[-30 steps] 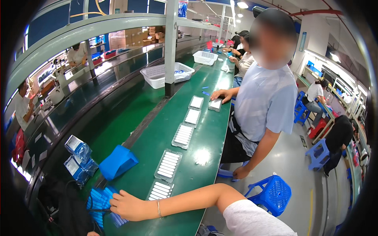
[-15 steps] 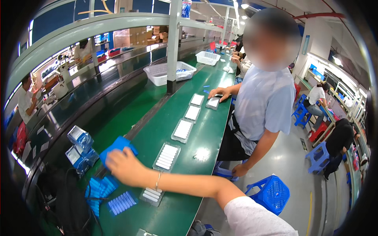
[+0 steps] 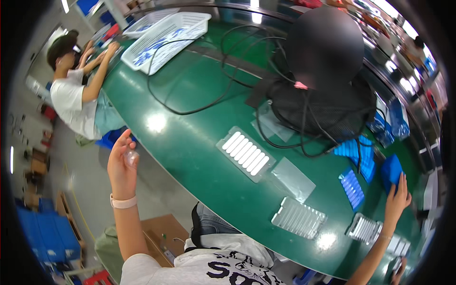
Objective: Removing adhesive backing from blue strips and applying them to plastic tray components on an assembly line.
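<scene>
My left hand (image 3: 122, 168) is raised past the table's near edge, fingers curled round a small crumpled piece of transparent plastic (image 3: 131, 157). Far to the right, my right hand (image 3: 398, 199) stretches its fingers along the near side of a blue packet-like thing (image 3: 391, 172); I see contact but no grip. Beside it lie a row of blue tubes (image 3: 352, 189) and a pile of blue strips (image 3: 359, 159). A transparent tray of white tubes (image 3: 245, 154) lies before me. Closer in are a transparent plastic bag (image 3: 292, 179) and a transparent tray (image 3: 299, 217) without tubes.
A black bag (image 3: 318, 111) with trailing cables (image 3: 190, 113) sits at the table's back. White baskets (image 3: 166, 43) stand far left, near a seated co-worker (image 3: 78, 92). More trays (image 3: 365, 229) lie at lower right, where another person's hand (image 3: 399, 271) shows.
My view has swung left, bringing my left hand, the tube tray and the bag into sight. My right hand stays by the blue packet-like thing, its fingers now at its near side.
</scene>
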The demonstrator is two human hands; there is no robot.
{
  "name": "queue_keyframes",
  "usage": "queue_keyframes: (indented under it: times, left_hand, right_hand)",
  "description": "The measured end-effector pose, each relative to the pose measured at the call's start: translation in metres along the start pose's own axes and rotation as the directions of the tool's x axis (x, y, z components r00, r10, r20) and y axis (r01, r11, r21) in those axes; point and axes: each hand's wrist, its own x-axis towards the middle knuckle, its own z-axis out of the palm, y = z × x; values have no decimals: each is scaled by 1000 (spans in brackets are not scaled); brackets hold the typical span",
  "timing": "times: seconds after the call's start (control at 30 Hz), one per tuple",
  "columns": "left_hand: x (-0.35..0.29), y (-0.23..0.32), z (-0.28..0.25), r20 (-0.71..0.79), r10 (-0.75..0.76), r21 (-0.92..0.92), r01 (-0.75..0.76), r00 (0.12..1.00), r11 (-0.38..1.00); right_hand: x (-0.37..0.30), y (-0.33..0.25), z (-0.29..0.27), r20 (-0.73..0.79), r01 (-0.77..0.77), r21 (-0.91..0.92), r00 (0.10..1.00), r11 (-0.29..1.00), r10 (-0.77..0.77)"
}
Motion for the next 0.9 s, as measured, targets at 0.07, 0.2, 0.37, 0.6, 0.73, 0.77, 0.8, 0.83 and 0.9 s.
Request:
queue_keyframes:
  times: [0.07,0.2,0.37,0.6,0.73,0.77,0.8,0.83,0.9]
  left_hand:
    - [-10,14,-18,-21,73,189,-68,997,980]
    - [-10,1,0,164,-104,-13,107,981,994]
    - [-20,-28,50,438,-223,228,133,871,965]
    - [-74,-72,123,972,-111,232,-895,205,380]
    - [-129,-100,150,928,-323,-108,-962,-187,249]
    - [-137,-105,152,884,-404,-158,-963,-237,219]
    - [-143,-107,157,878,-399,-184,-957,-262,224]
    - [-148,-110,163,859,-397,-225,-935,-324,276]
    - [-164,-119,172,828,-379,-282,-891,-413,355]
  right_hand:
    - [3,-20,-4,19,46,43,999,998,-47]
    - [5,-14,-9,22,97,102,995,990,-100]
    - [9,-39,-33,110,83,282,987,956,-118]
    - [0,-16,-68,-233,41,311,972,950,34]
    - [-22,-16,-96,-374,-30,575,879,817,296]
    - [-32,-12,-102,-344,-78,634,862,769,371]
    - [-45,-7,-107,-348,-97,626,853,773,389]
    - [-58,-3,-112,-338,-111,648,845,753,415]
    - [-86,3,-125,-330,-145,645,833,750,444]
